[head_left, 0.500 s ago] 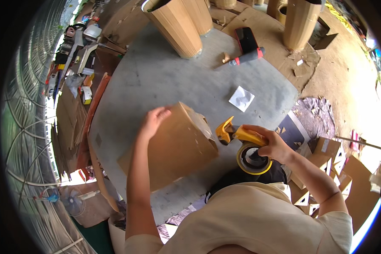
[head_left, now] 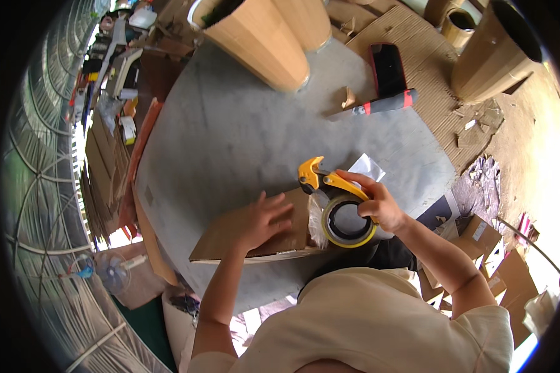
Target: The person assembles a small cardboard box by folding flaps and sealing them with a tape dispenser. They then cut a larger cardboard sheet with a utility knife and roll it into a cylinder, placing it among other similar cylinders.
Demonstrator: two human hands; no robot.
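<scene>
A yellow tape dispenser [head_left: 348, 221] with a roll of clear tape is in my right hand [head_left: 379, 204], its fingers wrapped round the handle. The dispenser's head is over the right end of a brown cardboard box [head_left: 230, 233], which lies on the grey table near my body. Clear tape or film shows at that end of the box. My left hand [head_left: 264, 221] is over the box's upper face with its fingers spread; whether the palm touches the cardboard is hard to tell. A small white sheet [head_left: 367, 168] lies partly behind my right hand.
On the grey table [head_left: 230, 137], a red-and-black handled knife [head_left: 379, 105] lies beside a phone [head_left: 389, 68]. Tall cardboard tubes [head_left: 255, 43] stand at the far side, another [head_left: 491, 56] at far right. Small cartons [head_left: 479, 239] are piled at right; a fan [head_left: 113, 273] stands at lower left.
The box has turned and now lies closer to my body. My left hand has moved right and down onto its upper face. The dispenser has shifted left to the box's end.
</scene>
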